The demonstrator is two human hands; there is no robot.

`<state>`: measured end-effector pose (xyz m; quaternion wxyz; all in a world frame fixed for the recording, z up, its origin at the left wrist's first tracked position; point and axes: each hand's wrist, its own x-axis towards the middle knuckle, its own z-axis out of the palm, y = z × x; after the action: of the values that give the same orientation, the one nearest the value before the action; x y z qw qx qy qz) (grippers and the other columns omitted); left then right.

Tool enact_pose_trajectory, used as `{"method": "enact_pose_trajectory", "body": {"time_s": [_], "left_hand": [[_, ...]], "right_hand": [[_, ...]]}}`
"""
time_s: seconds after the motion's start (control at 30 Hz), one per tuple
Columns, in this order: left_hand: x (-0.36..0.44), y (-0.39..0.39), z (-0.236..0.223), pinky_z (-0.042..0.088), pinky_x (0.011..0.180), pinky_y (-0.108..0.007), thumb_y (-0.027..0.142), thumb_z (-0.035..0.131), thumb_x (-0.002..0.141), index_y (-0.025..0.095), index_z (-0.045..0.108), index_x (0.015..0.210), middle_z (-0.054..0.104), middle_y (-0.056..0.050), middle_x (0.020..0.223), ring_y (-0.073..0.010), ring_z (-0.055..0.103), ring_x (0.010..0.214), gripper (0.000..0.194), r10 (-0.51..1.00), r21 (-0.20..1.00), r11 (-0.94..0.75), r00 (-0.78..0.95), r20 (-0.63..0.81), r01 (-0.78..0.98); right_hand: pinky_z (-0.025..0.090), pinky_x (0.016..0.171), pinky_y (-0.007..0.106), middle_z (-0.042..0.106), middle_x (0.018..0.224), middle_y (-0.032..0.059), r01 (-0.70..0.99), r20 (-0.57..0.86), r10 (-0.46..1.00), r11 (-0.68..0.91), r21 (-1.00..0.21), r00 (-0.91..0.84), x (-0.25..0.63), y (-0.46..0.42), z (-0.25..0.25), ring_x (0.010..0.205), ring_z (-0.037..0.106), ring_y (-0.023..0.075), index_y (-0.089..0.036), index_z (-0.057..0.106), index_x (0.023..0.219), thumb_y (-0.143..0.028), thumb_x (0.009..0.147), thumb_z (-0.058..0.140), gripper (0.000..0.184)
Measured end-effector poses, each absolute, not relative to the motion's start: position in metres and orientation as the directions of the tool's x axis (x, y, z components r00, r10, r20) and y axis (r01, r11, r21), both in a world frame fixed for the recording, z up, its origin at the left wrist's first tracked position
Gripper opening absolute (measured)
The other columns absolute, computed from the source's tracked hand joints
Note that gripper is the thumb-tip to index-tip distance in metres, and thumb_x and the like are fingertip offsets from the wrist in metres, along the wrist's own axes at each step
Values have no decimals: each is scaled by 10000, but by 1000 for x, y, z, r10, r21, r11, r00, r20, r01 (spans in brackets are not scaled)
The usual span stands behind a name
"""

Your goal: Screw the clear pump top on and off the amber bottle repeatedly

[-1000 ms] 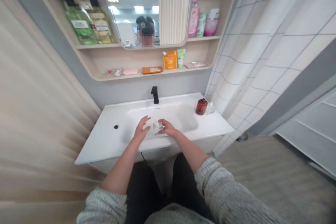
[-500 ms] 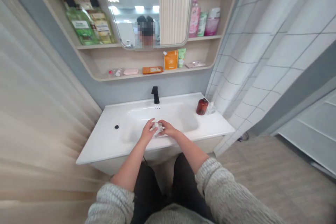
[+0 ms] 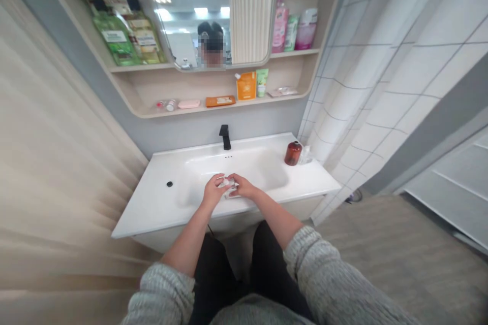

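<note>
Over the front edge of the white sink (image 3: 267, 162), a small clear bottle (image 3: 230, 189) with a white top is held between my two hands. My left hand (image 3: 212, 191) has its fingers curled around the bottle's top and left side. From the other side, my right hand (image 3: 243, 186) grips the clear body with bent fingers. Part of the bottle is hidden behind the fingers, and its fine details are too small to make out. A black faucet (image 3: 225, 138) stands behind the basin, apart from both hands.
On the counter's right end stand an amber bottle (image 3: 293, 154) and a clear container (image 3: 306, 154). Above hangs a shelf unit (image 3: 229, 108) with a mirror (image 3: 190, 15), an orange pouch (image 3: 246, 86) and several toiletries. Curtains (image 3: 57, 137) flank the left side.
My left hand has shifted slightly at the bottle's top, its fingers now more curled. Both hands still hold the bottle in nearly the same place. The view has tilted a little.
</note>
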<state>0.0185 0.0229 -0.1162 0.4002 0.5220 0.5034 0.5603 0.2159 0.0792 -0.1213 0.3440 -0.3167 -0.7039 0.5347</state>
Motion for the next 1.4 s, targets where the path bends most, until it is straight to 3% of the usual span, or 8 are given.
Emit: {"method": "enact_pose_trajectory", "body": {"time_s": [0.1, 0.2, 0.33, 0.43, 0.57, 1.0, 1.4], "left_hand": [[20, 23, -116, 604, 951, -439, 404, 1004, 654, 257, 718, 1217, 725, 2, 910, -253, 746, 904, 648, 945, 967, -176, -241, 219, 186], [21, 24, -114, 576, 1049, -455, 392, 989, 660, 266, 726, 1237, 721, -20, 1012, -266, 739, 1018, 646, 933, 947, -203, -244, 265, 250], [17, 25, -115, 539, 1138, -505, 437, 933, 730, 256, 665, 1420, 784, -105, 1244, -311, 745, 1195, 762, 960, 963, -260, -85, 265, 67], [13, 25, -116, 561, 1098, -514, 442, 891, 758, 239, 628, 1476, 819, -98, 1159, -307, 770, 1109, 791, 977, 976, -211, -30, 210, -47], [10, 26, -116, 573, 1077, -484, 376, 879, 716, 255, 645, 1400, 786, -53, 1056, -286, 767, 1090, 734, 969, 973, -230, -100, 227, -17], [11, 30, -119, 553, 1092, -482, 344, 922, 659, 256, 625, 1373, 768, -65, 1133, -271, 746, 1091, 779, 965, 968, -252, -82, 250, -17], [12, 27, -116, 566, 1066, -451, 289, 890, 679, 265, 648, 1309, 742, -31, 1070, -251, 735, 1073, 676, 959, 966, -257, -116, 258, 18]], "right_hand": [[575, 951, 382, 768, 1248, 41, 88, 148, 801, 242, -966, -580, 215, 77, -118, 1099, 710, 272, -267, 719, 1270, -357, 542, 1080, 818], [565, 951, 392, 781, 1213, 49, 123, 143, 802, 260, -958, -580, 215, 76, -115, 1047, 706, 266, -250, 730, 1275, -366, 547, 1083, 817], [554, 969, 391, 769, 1175, 24, 140, 137, 822, 254, -957, -553, 216, 76, -113, 1041, 692, 255, -262, 719, 1248, -362, 537, 1075, 801], [551, 959, 369, 745, 1148, 8, 124, 131, 827, 234, -964, -547, 216, 76, -113, 1041, 680, 242, -260, 706, 1218, -357, 534, 1064, 778], [541, 923, 359, 728, 1098, -4, 149, 98, 832, 211, -966, -546, 217, 77, -113, 983, 665, 226, -252, 696, 1199, -326, 529, 1040, 757], [554, 921, 347, 727, 1083, 0, 68, 106, 811, 176, -982, -576, 218, 81, -118, 1031, 681, 244, -252, 686, 1187, -320, 564, 1005, 703], [546, 921, 356, 727, 1065, -25, 127, 77, 827, 176, -976, -557, 218, 79, -113, 977, 674, 230, -269, 676, 1190, -328, 532, 1013, 741]]}}
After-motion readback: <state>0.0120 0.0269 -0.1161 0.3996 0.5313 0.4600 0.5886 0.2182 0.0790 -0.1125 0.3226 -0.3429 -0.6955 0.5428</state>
